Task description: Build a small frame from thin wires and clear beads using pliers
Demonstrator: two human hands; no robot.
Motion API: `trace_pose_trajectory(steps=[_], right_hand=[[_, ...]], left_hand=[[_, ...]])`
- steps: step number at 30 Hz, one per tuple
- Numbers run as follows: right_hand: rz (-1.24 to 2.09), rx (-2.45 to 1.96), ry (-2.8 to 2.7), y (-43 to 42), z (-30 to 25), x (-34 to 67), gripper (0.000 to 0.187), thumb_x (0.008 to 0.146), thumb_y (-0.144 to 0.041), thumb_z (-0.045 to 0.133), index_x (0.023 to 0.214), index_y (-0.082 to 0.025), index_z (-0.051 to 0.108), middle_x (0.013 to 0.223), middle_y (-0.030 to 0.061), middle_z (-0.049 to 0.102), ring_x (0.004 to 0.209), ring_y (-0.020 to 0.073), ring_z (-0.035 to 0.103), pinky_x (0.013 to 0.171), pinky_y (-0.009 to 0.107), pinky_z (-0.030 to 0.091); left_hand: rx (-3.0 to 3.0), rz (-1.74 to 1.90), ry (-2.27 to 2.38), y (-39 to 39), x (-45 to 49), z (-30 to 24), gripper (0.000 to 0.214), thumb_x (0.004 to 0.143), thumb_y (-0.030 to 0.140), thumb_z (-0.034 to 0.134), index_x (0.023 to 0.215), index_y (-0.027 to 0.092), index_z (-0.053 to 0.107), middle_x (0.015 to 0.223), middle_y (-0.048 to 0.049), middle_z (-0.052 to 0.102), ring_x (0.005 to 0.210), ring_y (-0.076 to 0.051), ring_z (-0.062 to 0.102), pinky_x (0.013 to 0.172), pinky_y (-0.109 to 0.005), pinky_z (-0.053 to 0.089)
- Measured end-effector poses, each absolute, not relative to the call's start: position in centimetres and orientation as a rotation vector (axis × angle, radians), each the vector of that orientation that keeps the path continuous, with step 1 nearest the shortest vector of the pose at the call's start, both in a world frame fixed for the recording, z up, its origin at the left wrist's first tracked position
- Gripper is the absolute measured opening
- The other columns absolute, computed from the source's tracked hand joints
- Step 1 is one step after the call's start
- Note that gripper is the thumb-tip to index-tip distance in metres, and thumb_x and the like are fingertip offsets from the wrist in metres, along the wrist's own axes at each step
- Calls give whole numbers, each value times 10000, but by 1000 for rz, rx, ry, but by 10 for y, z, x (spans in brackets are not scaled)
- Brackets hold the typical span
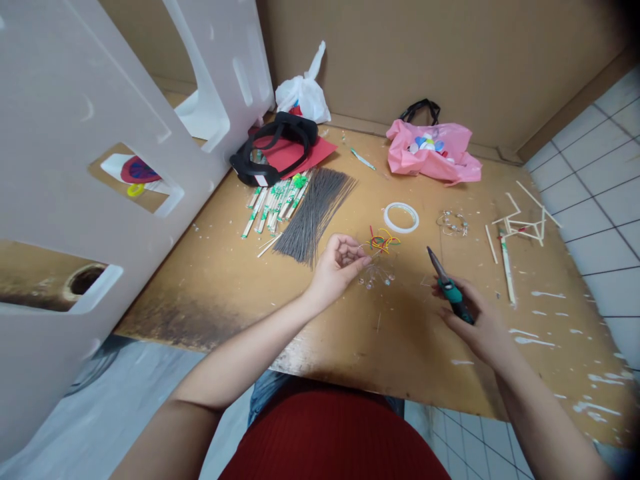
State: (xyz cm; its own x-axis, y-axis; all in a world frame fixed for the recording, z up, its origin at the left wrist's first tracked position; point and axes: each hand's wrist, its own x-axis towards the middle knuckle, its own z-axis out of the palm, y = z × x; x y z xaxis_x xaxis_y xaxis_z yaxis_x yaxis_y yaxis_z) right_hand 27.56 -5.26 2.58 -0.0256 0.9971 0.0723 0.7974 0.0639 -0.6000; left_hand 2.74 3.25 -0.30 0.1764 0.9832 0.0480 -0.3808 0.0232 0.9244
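My left hand pinches a thin wire piece with clear beads, held just above the wooden table. Right behind those fingers lies a small heap of red, yellow and green rubber bands. In my right hand are pliers with green and black handles, their dark pointed jaws aimed up and to the left. A gap of bare tabletop separates the pliers from the beaded wire. Farther back lies a roll of white tape, and right of it a beaded wire ring.
Grey wires lie in a bundle beside wrapped chopsticks at left. Behind them rest a black headset and red paper. A pink bag holds bottle caps. Joined sticks lie at right; a white plastic panel stands left.
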Motion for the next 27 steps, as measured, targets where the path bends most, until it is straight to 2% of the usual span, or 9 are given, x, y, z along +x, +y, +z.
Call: trace_pose_trajectory(steps=[3, 8, 14, 17, 19, 22, 23, 27], right_hand=[[251, -1922, -1897, -40, 8, 281, 451, 743, -365, 573, 1157, -187, 549, 1113, 118, 623, 992, 262, 603, 858, 400, 475], [-158, -2031, -2098, -21, -20, 277, 464, 769, -425, 556, 1135, -142, 583, 1070, 147, 630, 996, 305, 566, 831, 420, 476], [-164, -1891, -2199, -8, -34, 273, 463, 802, -433, 545, 1138, -117, 586, 1064, 170, 621, 1038, 316, 527, 865, 453, 449], [-50, -1732, -2099, -9, -26, 265, 431, 819, -414, 544, 1139, -127, 588, 1158, 180, 590, 1134, 318, 485, 943, 491, 398], [180, -1616, -1966, -12, -13, 253, 366, 853, -391, 514, 1128, -164, 595, 1156, 148, 602, 1116, 277, 515, 945, 461, 410], [776, -1475, -1738, -15, 9, 227, 309, 911, -383, 417, 1062, -211, 625, 942, 74, 673, 847, 189, 625, 754, 345, 506], [899, -1459, -1685, -15, 13, 219, 304, 897, -398, 441, 1033, -209, 637, 873, 62, 675, 754, 173, 626, 685, 320, 511], [1046, -1404, -1478, -14, 14, 198, 270, 823, -407, 552, 965, -209, 666, 865, 54, 661, 545, 111, 565, 509, 263, 475]], left_hand=[[1011, 1254, 740, 32, 27, -3, 407, 649, 205, 750, 897, 198, 427, 724, 46, 610, 684, -70, 575, 665, -203, 430], [1015, 1252, 654, 35, 25, -1, 549, 649, 208, 757, 1069, 226, 404, 734, 50, 608, 658, -69, 571, 618, -194, 422], [949, 1223, 662, 37, 23, -1, 489, 674, 228, 744, 1046, 210, 427, 743, 43, 605, 624, -63, 556, 585, -193, 435], [916, 1203, 662, 36, 24, -1, 444, 671, 233, 749, 999, 192, 452, 746, 40, 611, 620, -62, 557, 591, -198, 444], [898, 1192, 666, 35, 25, 0, 415, 667, 238, 753, 962, 183, 466, 747, 37, 614, 622, -63, 559, 598, -202, 450], [898, 1198, 672, 34, 26, 0, 388, 670, 246, 752, 932, 179, 474, 754, 34, 614, 636, -68, 561, 620, -215, 459], [907, 1205, 676, 34, 26, 0, 382, 671, 246, 752, 926, 179, 476, 759, 31, 614, 645, -70, 562, 628, -216, 459], [950, 1227, 711, 34, 25, -2, 365, 671, 250, 753, 910, 181, 485, 777, 22, 618, 671, -68, 560, 659, -212, 446]])
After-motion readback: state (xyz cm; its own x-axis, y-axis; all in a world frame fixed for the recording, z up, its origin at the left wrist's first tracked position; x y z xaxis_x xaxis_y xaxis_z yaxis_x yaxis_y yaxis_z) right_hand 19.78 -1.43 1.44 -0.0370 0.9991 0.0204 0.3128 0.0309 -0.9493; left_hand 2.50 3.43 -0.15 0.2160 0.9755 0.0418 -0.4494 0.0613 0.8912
